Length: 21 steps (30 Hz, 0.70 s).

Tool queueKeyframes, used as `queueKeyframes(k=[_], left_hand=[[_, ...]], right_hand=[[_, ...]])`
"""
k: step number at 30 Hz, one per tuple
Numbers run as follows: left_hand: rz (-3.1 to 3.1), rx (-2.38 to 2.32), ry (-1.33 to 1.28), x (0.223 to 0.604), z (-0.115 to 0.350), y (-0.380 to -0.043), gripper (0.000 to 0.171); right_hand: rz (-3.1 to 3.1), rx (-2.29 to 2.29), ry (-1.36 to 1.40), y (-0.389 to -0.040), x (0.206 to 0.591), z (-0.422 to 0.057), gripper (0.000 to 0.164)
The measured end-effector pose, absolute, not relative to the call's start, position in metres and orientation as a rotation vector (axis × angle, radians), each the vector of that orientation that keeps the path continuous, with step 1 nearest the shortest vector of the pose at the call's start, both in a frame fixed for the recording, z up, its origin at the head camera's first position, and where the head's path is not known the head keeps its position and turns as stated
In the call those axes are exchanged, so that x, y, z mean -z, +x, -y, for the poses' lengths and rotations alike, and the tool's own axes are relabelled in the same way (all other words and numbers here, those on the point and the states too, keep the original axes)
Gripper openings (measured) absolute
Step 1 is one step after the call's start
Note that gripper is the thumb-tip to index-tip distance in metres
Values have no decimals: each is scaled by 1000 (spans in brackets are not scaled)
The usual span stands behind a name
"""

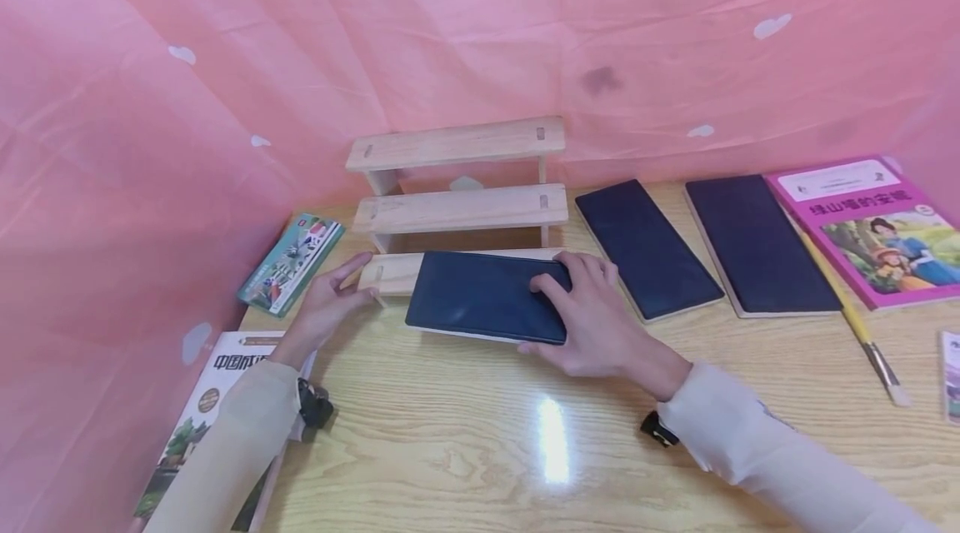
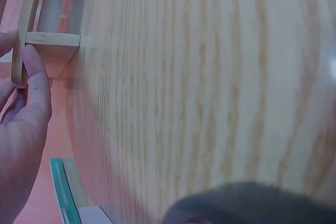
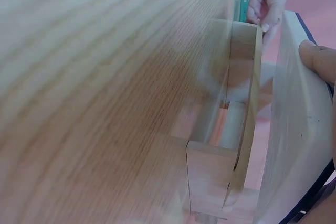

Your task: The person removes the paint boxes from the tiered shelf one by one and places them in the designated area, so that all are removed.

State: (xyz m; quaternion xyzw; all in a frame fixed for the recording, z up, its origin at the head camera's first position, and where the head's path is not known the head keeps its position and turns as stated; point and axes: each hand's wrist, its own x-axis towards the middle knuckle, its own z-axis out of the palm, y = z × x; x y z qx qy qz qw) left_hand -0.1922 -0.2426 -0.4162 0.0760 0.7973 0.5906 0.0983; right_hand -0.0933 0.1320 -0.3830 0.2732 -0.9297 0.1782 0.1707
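A wooden three-step display stand (image 1: 457, 208) stands at the back of the table. My left hand (image 1: 335, 300) pinches the left end of its lowest step; in the left wrist view, fingers (image 2: 37, 77) lie on both sides of that board end. My right hand (image 1: 592, 316) grips the right end of a navy padded board (image 1: 480, 291), thumb at the near edge and fingers over the top. The board overlaps the lowest step in the head view. From the right wrist, its pale underside (image 3: 299, 114) shows beside the step, with a gap between them.
Two more navy padded boards, one angled (image 1: 645, 250) and one beside it (image 1: 761, 246), lie to the right. Further right are a yellow-handled paintbrush (image 1: 855, 321) and a pink book (image 1: 873, 225). On the left lie a green box (image 1: 292, 262) and a white-covered book (image 1: 198, 425). Pink cloth (image 1: 480, 33) hangs behind.
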Motion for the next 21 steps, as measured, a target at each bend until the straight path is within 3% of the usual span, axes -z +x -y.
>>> queueKeyframes(k=[21], left_hand=[[-2269, -1825, 231, 416, 242, -192, 60]], right_hand=[[2585, -530, 641, -37, 383, -172, 68]])
